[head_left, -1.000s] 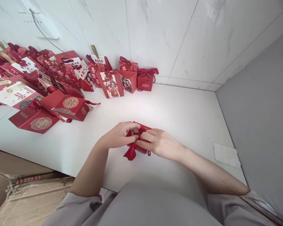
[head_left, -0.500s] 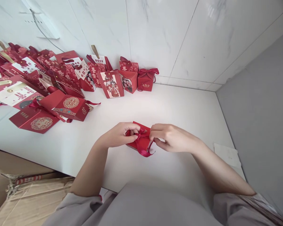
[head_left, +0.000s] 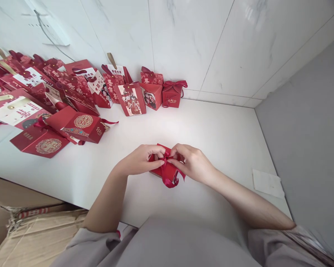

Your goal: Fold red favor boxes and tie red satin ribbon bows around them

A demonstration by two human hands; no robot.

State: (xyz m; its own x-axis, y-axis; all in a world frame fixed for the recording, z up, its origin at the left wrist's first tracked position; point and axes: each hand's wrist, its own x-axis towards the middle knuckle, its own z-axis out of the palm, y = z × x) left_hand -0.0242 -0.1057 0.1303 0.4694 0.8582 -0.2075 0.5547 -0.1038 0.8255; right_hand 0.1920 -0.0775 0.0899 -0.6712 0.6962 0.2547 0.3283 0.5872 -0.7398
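A small red gift box (head_left: 171,171) lies on the white table in front of me, partly covered by my hands. Across its top runs a dark red ribbon (head_left: 167,178), knotted near the middle, with loose ends hanging over the near side. My left hand (head_left: 144,159) comes from the left and pinches the ribbon at the knot between thumb and fingers. From the right, my right hand (head_left: 193,161) has its thumb and fingertips closed on the ribbon just beside the knot. The fingertips of both hands nearly meet.
Many red and white gift boxes (head_left: 82,124) crowd the table's left and back, some with ribbons or strap handles. One red box with a bow (head_left: 172,97) stands by the tiled wall. White paper (head_left: 268,183) lies at the right edge; a cardboard box (head_left: 41,233) sits lower left.
My right hand has moved left from the box's right edge to the knot and now pinches the ribbon there. The loose ribbon ends have shifted. My left hand has stayed nearly still.
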